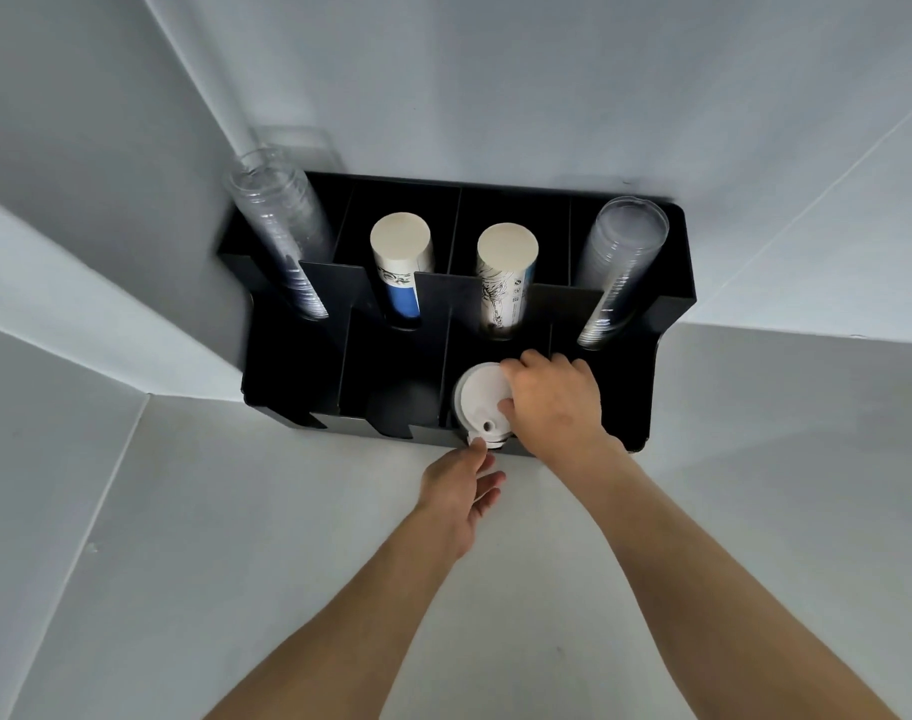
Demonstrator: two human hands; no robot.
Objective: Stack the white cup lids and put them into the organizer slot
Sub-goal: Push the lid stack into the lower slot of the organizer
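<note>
A stack of white cup lids [478, 400] sits in the third front slot of the black organizer [672, 324], reaching down to the slot's front notch. My right hand [552, 402] lies over the right side of the stack, fingers curled on the top lid's rim and thumb on its face. My left hand [461, 485] is below the organizer's front edge, with a fingertip touching the stack's bottom at the notch and the other fingers loosely spread.
The organizer's back row holds two stacks of clear plastic cups [282, 231] [620, 267] at the ends and two stacks of paper cups [399, 262] [505, 272] between them. The two front slots on the left [391, 387] look dark inside. It stands on a white table [287, 537] against white walls.
</note>
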